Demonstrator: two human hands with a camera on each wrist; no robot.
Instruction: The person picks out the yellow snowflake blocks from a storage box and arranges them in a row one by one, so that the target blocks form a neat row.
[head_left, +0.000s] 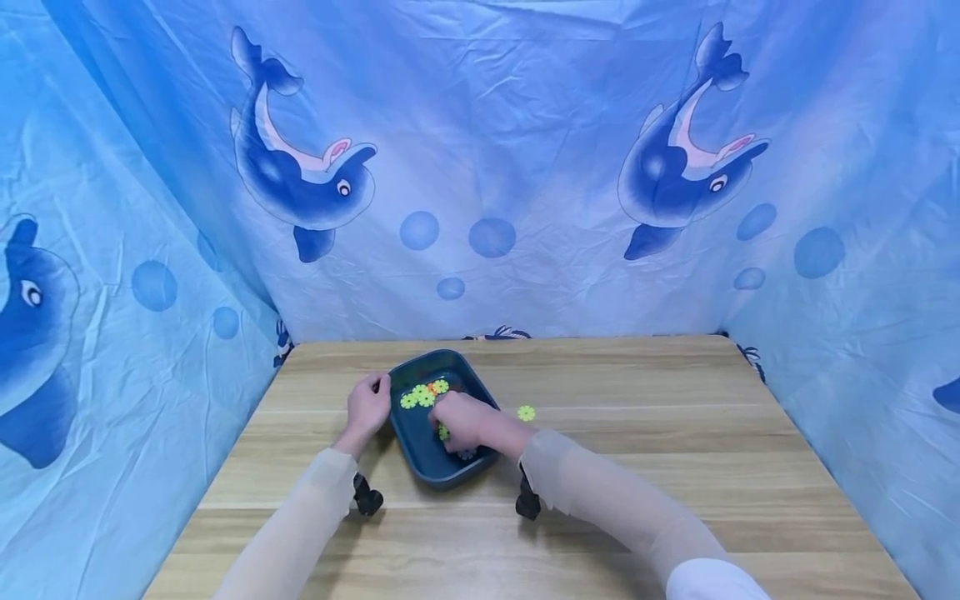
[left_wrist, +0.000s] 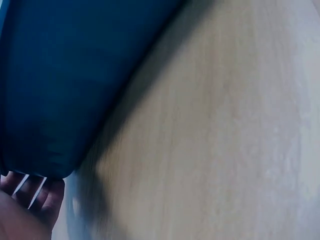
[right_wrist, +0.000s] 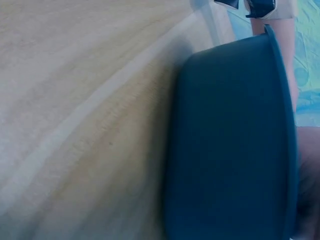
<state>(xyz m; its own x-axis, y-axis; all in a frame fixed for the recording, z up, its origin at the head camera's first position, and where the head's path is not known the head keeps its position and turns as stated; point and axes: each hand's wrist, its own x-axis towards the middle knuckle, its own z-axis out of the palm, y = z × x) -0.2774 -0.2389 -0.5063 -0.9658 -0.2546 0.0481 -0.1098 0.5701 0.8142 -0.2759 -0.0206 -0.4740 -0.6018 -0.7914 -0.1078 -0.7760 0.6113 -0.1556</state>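
A dark blue rectangular basin point(head_left: 420, 454) sits on the table, turned at a slant. My left hand point(head_left: 368, 404) holds its left rim near the far corner; in the left wrist view, the fingers point(left_wrist: 52, 200) bend against the basin's outer wall. Over the basin's right side reaches my right hand point(head_left: 463, 419), lowered inside with curled fingers. A yellow-green flower-shaped disc point(head_left: 444, 432) shows right at those fingers, and I cannot tell whether they pinch it. Farther back inside lie several more yellow-green discs point(head_left: 420, 392) and an orange piece point(head_left: 431, 388). The right wrist view shows the basin's outer wall point(right_wrist: 230, 140).
One yellow-green flower-shaped disc point(head_left: 527, 412) lies on the wooden table point(head_left: 637, 392), right of the basin. Blue dolphin-printed cloth point(head_left: 495, 167) hangs behind the table and along both sides. Black wrist mounts point(head_left: 367, 497) hang below both forearms.
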